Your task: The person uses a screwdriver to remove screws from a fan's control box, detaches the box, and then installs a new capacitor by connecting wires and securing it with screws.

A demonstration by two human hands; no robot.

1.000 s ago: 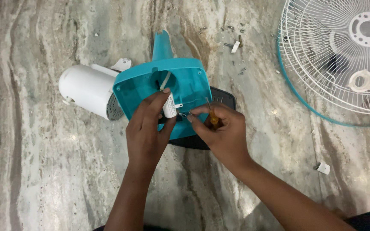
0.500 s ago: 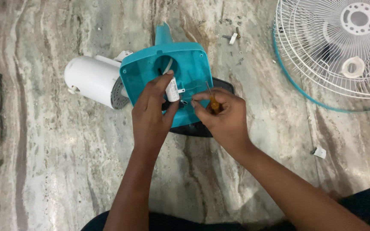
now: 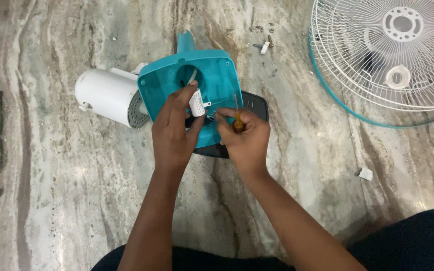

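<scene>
Left hand (image 3: 174,133) pinches the small white capacitor (image 3: 196,103) between thumb and fingers, right over the teal fan housing (image 3: 212,75) at centre floor. Right hand (image 3: 244,138) is closed round an amber-handled screwdriver (image 3: 236,116), tip aimed toward nine o'clock at the capacitor's bracket. The capacitor looks light, rigid and smooth (slippery, I'd judge), so grip its barrel, not its wires. White motor casing (image 3: 104,95) lies at nine o'clock, grille (image 3: 388,60) at two.

– What lies on the veined grey marble floor (image 3: 51,200)?
– A white wire fan guard with a teal rim (image 3: 372,65), top right. Near it, loose small metal screws (image 3: 264,30), and one small white plastic piece (image 3: 365,174) apart.
</scene>
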